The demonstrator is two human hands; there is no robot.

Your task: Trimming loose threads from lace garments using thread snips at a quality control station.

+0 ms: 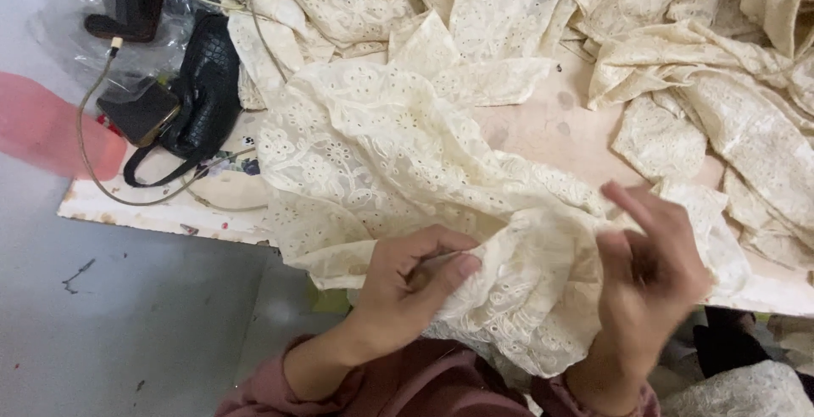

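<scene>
Worktable (543, 128) heaped with lace pieces (704, 86); blurred right hand (649, 268) perhaps pinching nothing.

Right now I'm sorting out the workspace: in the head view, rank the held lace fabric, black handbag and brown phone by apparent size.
1. Lace fabric
2. Black handbag
3. Brown phone

Fabric (373, 154): we note cream eyelet-lace cloth, matt.
Handbag (203, 86): black, glossy, textured leather-like.
Surface (543, 128): pale, worn, stained.

crumpled clear plastic bag (93, 44) at table's far left corner, beneath black items, no labels or screens
</scene>
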